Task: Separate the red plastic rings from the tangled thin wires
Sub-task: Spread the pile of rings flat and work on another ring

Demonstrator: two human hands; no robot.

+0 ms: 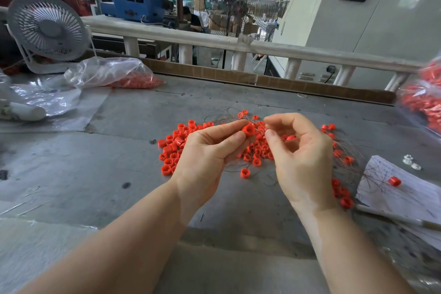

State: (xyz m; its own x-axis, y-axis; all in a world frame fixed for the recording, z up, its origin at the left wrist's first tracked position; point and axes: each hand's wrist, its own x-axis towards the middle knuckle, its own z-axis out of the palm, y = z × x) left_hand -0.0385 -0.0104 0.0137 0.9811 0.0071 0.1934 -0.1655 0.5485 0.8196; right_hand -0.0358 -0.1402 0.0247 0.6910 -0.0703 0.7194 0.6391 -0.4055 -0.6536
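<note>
Fingers (pixel 235 125) of the left hand (pixel 205 153) pinch one red ring (pixel 248 130) between thumb and forefinger, held above the pile. Right hand (pixel 301 150) is curled, thumb and forefinger tips close together just right of that ring; whether they grip a wire is too fine to tell. Below both hands, loose red rings (pixel 170 150) lie on the grey table (pixel 119 162), mixed with thin wires (pixel 224 118) that loop out behind and to the right. Part of the pile is hidden by the hands.

Right of the pile: a sheet of paper (pixel 405 193) with handwriting, not legible, one ring lying on it. Small white parts (pixel 410 162) lie just beyond it.

Right edge: a clear bag (pixel 422 100) of red rings, cut off and blurred. Far left: another clear plastic bag (pixel 107 71), red rings visible inside at its right end. Behind it, a white desk fan (pixel 47 27). No brand or label readable anywhere.
</note>
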